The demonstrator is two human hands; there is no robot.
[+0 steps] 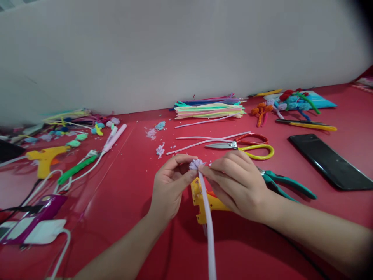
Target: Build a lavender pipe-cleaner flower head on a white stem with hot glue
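Between my two hands is a pale lilac pipe cleaner with a fluffy tuft at its top end. The thumb and fingers of my left hand pinch the tuft from the left. My right hand pinches the stem just below the tuft, and the stem's long end runs down toward me. Under my hands lies a yellow glue gun, partly hidden by the right hand. Beyond them are scissors with one red and one yellow handle, beside loose lilac pipe cleaners.
A bundle of coloured pipe cleaners lies at the back. To the right are green-handled pliers, a black phone and tweezers. On the left sit another yellow glue gun, a purple power strip and cables. Fluff scraps dot the table.
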